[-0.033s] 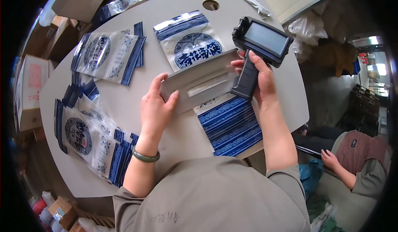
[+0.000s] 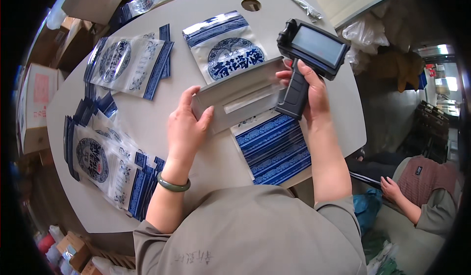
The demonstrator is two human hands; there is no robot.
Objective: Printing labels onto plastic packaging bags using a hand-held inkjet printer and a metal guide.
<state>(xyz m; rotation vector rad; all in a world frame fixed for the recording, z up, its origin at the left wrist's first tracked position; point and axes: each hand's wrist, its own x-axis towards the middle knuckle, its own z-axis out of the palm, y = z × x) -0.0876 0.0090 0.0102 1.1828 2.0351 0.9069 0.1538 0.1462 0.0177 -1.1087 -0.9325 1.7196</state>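
Observation:
My left hand [image 2: 187, 127] grips the left end of a grey tray-like plate [image 2: 240, 89] with a long narrow slot. In my right hand [image 2: 316, 91] is a black handheld printer [image 2: 318, 46] with a screen, held by its pistol-style handle. The handle's lower end is over the plate's right end, and my right fingertips are close to that end; whether they touch it I cannot tell. Under the plate's upper edge lies a blue and white plastic bag [image 2: 223, 34]. Below it, overlapping bags [image 2: 274, 150] show their blue bands.
More blue and white bags lie in a pile [image 2: 125, 66] at the far left and another pile [image 2: 105, 164] nearer. A small silvery packet [image 2: 304, 6] sits by the round table hole [image 2: 251, 5]. Cartons [image 2: 39, 108] stand leftward; a seated person [image 2: 422, 186] is at right.

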